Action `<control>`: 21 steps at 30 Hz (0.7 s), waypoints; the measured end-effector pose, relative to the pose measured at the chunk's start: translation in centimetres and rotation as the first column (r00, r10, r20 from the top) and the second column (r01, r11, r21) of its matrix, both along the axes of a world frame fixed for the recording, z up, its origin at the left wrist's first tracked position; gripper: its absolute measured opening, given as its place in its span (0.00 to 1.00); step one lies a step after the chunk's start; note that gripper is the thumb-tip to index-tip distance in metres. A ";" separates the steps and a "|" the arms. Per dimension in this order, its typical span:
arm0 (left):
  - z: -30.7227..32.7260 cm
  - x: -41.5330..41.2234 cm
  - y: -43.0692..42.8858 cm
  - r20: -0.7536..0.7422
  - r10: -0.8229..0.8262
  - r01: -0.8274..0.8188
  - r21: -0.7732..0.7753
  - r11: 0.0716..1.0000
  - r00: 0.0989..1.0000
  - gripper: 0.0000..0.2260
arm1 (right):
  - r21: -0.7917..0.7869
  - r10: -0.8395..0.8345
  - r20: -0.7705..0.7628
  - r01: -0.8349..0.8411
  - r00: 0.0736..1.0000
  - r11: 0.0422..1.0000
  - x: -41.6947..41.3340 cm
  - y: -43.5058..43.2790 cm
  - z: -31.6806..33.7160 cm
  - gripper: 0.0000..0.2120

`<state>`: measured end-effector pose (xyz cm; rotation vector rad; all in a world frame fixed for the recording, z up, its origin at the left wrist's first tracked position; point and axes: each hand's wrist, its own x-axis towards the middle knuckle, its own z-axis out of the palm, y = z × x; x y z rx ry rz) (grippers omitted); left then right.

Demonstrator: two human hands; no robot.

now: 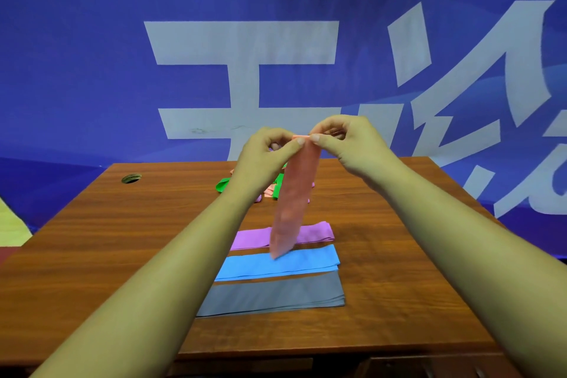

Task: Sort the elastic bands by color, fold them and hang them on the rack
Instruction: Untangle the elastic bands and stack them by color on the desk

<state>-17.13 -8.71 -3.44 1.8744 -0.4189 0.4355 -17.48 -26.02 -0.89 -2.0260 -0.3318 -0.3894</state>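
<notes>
Grip: pink elastic band [291, 202] is pinched at top by left hand [264, 159] and right hand [356, 144].
Fold: hanging edges should be kept aligned.

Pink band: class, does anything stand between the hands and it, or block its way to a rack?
Nothing: the left hand and right hand pinch the pink band at its top edge. No rack is in view, so that path cannot be judged.

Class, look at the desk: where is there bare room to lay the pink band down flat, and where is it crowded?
Bare table lies left of the folded bands toward the cable hole, and right of them to the edge. Crowded: the centre, from loose heap to grey band.
</notes>
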 end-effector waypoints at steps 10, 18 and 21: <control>-1.8 -0.1 0.9 -0.187 -0.241 0.189 -0.259 0.947 0.952 0.06 | -0.055 0.110 -0.100 -0.116 0.989 0.992 0.2 1.2 1.0 0.05; -7.3 -1.0 1.5 -0.537 -0.371 0.354 -0.139 0.925 0.758 0.10 | 0.138 0.047 -0.050 -0.039 0.998 0.990 0.9 1.8 2.0 0.05; -9.1 -1.6 2.2 -0.587 -0.395 0.386 -0.149 0.910 0.706 0.08 | 0.216 -0.039 -0.079 0.055 0.996 0.975 1.6 1.3 1.8 0.06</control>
